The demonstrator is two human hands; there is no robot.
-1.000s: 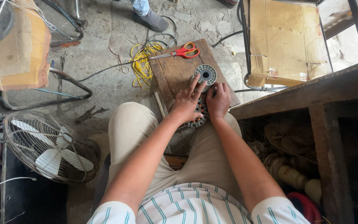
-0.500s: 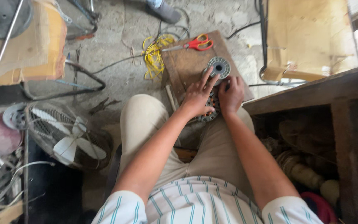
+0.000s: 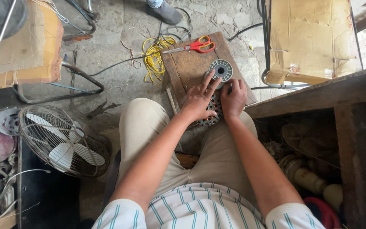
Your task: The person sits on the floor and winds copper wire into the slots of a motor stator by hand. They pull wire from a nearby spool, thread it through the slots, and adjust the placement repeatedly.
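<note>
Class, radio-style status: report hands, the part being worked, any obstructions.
Both hands, left hand and right hand, on toothed stator ring. Round spool just beyond fingertips. Scissors farther, clear.

Left hand (image 3: 198,101) splayed, right hand (image 3: 234,98) curled, side by side

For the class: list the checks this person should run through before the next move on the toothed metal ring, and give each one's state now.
1. Both hands on the toothed ring: left hand and right hand cover it: ok.
2. Ring supported on the wooden board: cannot tell.
3. Scissors apart from the fingers: ok.
4. Round spool touched by a left fingertip: ok.
5. Yellow wire off the board: ok.
</note>
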